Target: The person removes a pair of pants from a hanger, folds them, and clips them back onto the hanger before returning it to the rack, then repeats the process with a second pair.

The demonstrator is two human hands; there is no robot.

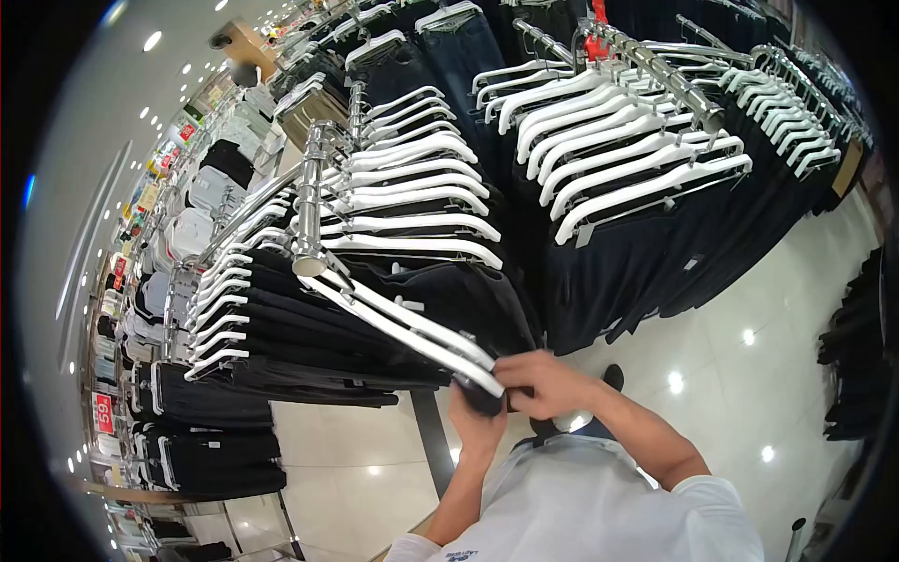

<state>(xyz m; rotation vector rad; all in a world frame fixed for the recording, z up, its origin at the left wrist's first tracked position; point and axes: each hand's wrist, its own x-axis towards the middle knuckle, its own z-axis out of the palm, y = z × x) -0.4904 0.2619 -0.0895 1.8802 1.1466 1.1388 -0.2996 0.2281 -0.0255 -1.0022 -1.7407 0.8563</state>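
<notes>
Two white clip hangers [412,334] hang from the near end of a chrome rail and slant down toward me. My left hand [478,429] is closed around a bunched black garment [483,401] just below the lower hanger's end. On the other side of that end, my right hand [541,382] has its fingers curled in against the hanger tip. The two hands nearly touch. What lies inside the right fingers is partly hidden. Black trousers [468,286] hang behind the hangers, close above my hands.
The chrome rail [309,211] ends close in front of me, with several white hangers along it. Another rack of dark trousers [618,267] stands to the right. More black garments [215,412] hang at left. Glossy tiled floor [740,361] shows on the right.
</notes>
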